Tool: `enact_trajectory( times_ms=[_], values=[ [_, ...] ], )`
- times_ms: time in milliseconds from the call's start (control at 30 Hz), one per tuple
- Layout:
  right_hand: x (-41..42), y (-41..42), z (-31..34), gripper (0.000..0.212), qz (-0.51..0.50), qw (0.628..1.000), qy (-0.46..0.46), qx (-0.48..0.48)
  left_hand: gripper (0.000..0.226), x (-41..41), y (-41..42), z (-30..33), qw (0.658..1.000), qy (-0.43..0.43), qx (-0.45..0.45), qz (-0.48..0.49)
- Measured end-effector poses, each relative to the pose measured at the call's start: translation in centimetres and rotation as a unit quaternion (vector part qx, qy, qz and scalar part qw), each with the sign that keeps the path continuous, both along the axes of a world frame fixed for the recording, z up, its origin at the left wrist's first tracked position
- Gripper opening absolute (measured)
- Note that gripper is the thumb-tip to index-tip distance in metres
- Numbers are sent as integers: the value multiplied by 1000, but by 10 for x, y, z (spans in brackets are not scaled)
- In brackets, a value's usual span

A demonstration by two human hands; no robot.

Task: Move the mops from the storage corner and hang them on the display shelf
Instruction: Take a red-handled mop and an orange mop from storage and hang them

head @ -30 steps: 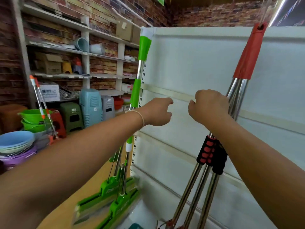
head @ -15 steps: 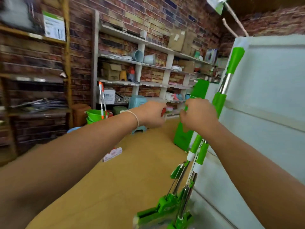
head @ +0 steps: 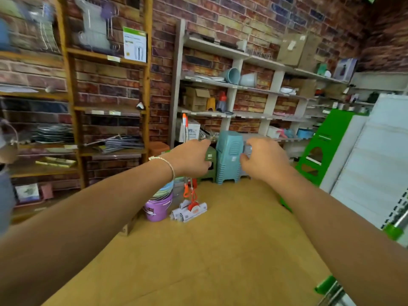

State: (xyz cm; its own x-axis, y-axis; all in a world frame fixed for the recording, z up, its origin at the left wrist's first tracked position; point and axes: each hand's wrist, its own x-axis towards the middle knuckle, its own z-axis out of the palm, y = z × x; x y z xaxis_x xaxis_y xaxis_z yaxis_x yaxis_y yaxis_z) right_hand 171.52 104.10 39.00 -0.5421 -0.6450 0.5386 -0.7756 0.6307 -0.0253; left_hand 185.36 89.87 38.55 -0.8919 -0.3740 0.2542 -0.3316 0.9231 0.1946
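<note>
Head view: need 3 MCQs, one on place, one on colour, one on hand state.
1. Where do the orange-handled mops stand?
A. beside the purple bucket
B. on the top shelf
C. in the right hand

2. What colour is the tall stool stack?
A. red
B. light blue
C. black

3. What does the left hand hold?
A. a mop
B. a bucket
C. nothing

Key: 1 A, their heads rest on the floor next to the bucket. 2 B, pale blue plastic. 3 C, loosely curled fingers hold nothing.
</note>
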Motion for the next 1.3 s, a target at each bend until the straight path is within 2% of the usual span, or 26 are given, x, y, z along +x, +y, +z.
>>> enact_trajectory(
  times_ms=[167, 367, 733, 833, 1067, 1300],
  values=[
    [-26, -69, -17, 39, 38, 999, -19, -3, 55, -27, -62, -18, 999, -23, 11, 28],
    [-90, -152, -29, 43, 65, 997, -37, 6, 55, -90, -136, -23, 998, -29, 3, 47],
    [-222, -269, -12, 41, 87, 995, -48, 25, 55, -223, -255, -15, 998, -24, 8, 65],
    [-248, -294, -14, 43, 85, 995, -46, 29, 57, -252, -281, -15, 998, -19, 13, 59],
    [-312, -350, -17, 39, 65, 995, -59, 38, 47, -324, -354, -25, 999, -12, 10, 42],
    [-386, -422, -16, 45, 28, 997, -63, 32, 58, -407, -445, -27, 1000, -10, 2, 19]
  ],
)
